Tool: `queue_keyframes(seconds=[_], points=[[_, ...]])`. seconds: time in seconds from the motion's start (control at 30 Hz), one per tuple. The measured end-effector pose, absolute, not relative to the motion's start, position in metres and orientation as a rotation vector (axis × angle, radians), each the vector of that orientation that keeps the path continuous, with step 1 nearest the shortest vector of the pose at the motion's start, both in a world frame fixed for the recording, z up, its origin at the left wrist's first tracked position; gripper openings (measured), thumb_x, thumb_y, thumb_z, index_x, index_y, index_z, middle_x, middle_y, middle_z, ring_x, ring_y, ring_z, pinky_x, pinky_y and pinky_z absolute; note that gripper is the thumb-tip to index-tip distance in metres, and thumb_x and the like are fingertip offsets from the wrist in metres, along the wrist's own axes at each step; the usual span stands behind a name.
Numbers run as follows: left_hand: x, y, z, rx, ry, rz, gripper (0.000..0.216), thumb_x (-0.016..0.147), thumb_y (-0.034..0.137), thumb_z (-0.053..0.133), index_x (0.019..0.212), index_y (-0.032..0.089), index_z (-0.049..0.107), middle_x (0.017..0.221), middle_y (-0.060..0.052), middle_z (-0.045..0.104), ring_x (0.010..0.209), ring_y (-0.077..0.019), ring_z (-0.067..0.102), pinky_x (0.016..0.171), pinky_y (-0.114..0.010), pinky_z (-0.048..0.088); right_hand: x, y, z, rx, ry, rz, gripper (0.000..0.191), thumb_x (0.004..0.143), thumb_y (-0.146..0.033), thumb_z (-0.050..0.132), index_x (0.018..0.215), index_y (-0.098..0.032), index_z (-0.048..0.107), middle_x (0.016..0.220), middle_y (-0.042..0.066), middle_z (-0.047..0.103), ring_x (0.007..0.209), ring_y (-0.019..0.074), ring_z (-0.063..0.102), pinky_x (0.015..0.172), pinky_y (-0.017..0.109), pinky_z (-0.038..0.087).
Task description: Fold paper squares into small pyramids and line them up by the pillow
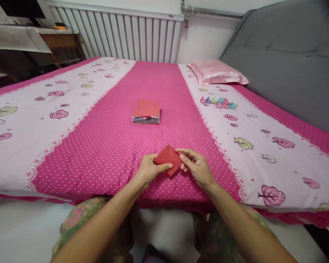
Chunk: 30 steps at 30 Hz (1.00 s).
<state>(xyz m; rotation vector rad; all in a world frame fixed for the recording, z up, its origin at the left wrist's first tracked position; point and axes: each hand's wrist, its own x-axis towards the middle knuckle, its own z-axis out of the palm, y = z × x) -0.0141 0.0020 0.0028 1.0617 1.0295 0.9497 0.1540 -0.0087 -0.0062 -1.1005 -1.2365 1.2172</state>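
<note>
A small folded square of red origami paper (167, 157) is held up near the front edge of the bed, turned so one corner points toward me. My left hand (150, 168) grips its left side, with the thumb laid across the front face and the fingers behind. At the right corner, my right hand (195, 163) pinches the paper between thumb and fingers. Farther out on the bedspread lies a stack of square paper (146, 109) with a red-orange sheet on top.
Several small folded paper pieces (219, 103) in pink, purple, green and blue sit at the right, before a pink pillow (218, 72). The pink dotted bedspread (109, 146) spreads under everything. Behind are a white radiator (120, 34) and a grey headboard (287, 54).
</note>
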Motion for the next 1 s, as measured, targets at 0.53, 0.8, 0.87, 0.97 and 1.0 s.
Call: queue_keyframes(seconds=[0.53, 0.8, 0.87, 0.97, 1.0], points=[[-0.0218, 0.0006, 0.0013, 1.260, 1.120, 0.975, 0.021, 0.059, 0.027, 0.076, 0.076, 0.014, 0.073, 0.071, -0.006, 0.072, 0.056, -0.0128, 0.060, 0.053, -0.023, 0.045, 0.1579, -0.0112, -0.0001, -1.138, -1.723, 0.868, 0.027, 0.075, -0.028, 0.066, 0.101, -0.020, 0.070, 0.078, 0.003, 0.061, 0.050, 0.0072, 0.038, 0.044, 0.022, 0.030], [-0.0233, -0.0002, 0.0025, 1.405, 1.128, 1.065, 0.015, 0.063, 0.024, 0.074, 0.076, 0.016, 0.073, 0.071, -0.004, 0.071, 0.062, -0.0143, 0.062, 0.060, -0.025, 0.047, 0.1574, -0.0103, -0.0015, -1.126, -1.742, 0.805, 0.023, 0.077, -0.029, 0.065, 0.100, -0.025, 0.070, 0.070, 0.001, 0.057, 0.057, 0.0105, 0.044, 0.050, 0.024, 0.035], [-0.0231, -0.0005, 0.0024, 1.468, 1.128, 1.097, 0.013, 0.064, 0.024, 0.073, 0.075, 0.017, 0.073, 0.068, -0.003, 0.070, 0.062, -0.0140, 0.061, 0.059, -0.024, 0.047, 0.1573, -0.0104, -0.0016, -1.113, -1.751, 0.764, 0.022, 0.078, -0.028, 0.065, 0.099, -0.026, 0.070, 0.068, 0.000, 0.054, 0.057, 0.0107, 0.045, 0.051, 0.024, 0.036], [-0.0231, -0.0013, 0.0024, 1.665, 1.098, 1.206, 0.008, 0.067, 0.022, 0.072, 0.072, 0.016, 0.071, 0.067, -0.003, 0.069, 0.062, -0.0137, 0.061, 0.060, -0.024, 0.048, 0.1580, -0.0109, -0.0017, -1.090, -1.761, 0.723, 0.021, 0.077, -0.026, 0.066, 0.097, -0.024, 0.071, 0.067, 0.000, 0.054, 0.056, 0.0102, 0.044, 0.050, 0.024, 0.035], [-0.0234, -0.0019, 0.0025, 1.755, 1.068, 1.252, 0.006, 0.068, 0.021, 0.071, 0.072, 0.016, 0.070, 0.069, -0.003, 0.069, 0.064, -0.0137, 0.062, 0.061, -0.024, 0.048, 0.1584, -0.0111, -0.0017, -1.081, -1.764, 0.718, 0.021, 0.077, -0.026, 0.066, 0.097, -0.023, 0.071, 0.068, 0.000, 0.054, 0.055, 0.0100, 0.044, 0.050, 0.024, 0.036]])
